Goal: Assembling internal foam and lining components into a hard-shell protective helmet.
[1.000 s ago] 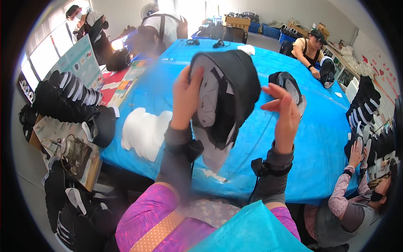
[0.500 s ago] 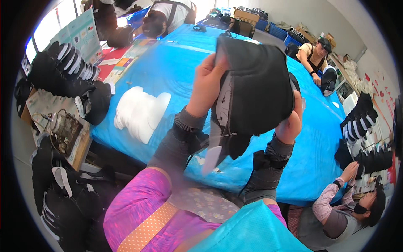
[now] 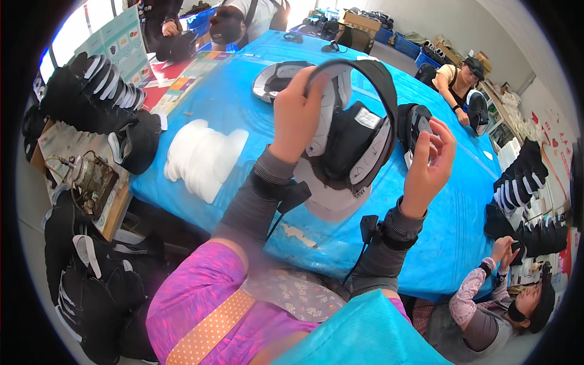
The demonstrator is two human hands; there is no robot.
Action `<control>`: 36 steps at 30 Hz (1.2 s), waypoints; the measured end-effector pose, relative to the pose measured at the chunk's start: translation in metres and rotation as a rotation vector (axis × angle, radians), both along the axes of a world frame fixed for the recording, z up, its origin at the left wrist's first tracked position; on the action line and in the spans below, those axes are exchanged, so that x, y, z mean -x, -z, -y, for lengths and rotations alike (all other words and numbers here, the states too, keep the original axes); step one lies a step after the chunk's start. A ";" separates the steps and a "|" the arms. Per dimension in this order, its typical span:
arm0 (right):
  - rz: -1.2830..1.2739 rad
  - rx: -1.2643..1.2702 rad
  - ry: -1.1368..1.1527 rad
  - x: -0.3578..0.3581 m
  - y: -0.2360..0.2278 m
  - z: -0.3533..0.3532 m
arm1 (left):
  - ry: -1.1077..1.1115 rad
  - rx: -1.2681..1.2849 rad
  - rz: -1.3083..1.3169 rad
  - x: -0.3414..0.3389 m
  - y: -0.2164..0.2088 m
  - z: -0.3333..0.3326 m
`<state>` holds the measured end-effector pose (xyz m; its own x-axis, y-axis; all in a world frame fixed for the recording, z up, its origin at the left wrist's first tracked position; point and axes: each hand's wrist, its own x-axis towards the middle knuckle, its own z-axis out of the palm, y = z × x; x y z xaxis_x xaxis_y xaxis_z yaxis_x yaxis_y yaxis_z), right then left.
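Note:
A black cap [image 3: 348, 146] is held up before me over the table, its pale inside and a small white label facing me. Its white brim piece [image 3: 331, 198] hangs at the lower edge. My left hand [image 3: 294, 118] pinches the cap's raised edge between thumb and fingers. To the right of the cap, my right hand [image 3: 431, 161] is apart from it, fingers loosely spread and holding nothing. Behind the cap, one cap with a pale inside [image 3: 267, 85] lies to the left and another dark cap [image 3: 415, 125] lies to the right, partly hidden.
White curved brim pieces [image 3: 204, 158] lie stacked on the blue-covered table [image 3: 243, 213]. Nested black caps with white brims [image 3: 109, 91] stand at left, beside a rusty metal device [image 3: 94, 185]. More caps [image 3: 520, 176] line the right. Co-workers [image 3: 459, 85] sit and stand around the table.
The cap has turned from its black outer side to its open inside. My right hand has let go and moved slightly right; the two caps behind now show more fully.

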<state>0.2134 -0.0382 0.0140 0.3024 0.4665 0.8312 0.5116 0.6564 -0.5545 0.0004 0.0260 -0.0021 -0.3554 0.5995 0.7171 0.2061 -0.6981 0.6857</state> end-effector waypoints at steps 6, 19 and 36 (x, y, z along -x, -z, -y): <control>0.397 0.057 0.188 0.011 0.006 -0.006 | -0.128 -0.120 -0.353 -0.028 0.004 0.009; 0.404 0.120 0.313 0.011 0.021 -0.024 | -0.128 -0.270 -0.440 -0.034 0.006 0.016; 0.511 0.427 0.306 0.001 0.025 -0.029 | -0.144 -0.205 -0.618 -0.022 0.016 -0.002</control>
<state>0.2125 -0.0092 -0.0109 0.0941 0.7384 0.6678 0.9006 0.2228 -0.3732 0.0221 0.0281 -0.0176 0.0911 0.4067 0.9090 0.6194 -0.7379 0.2681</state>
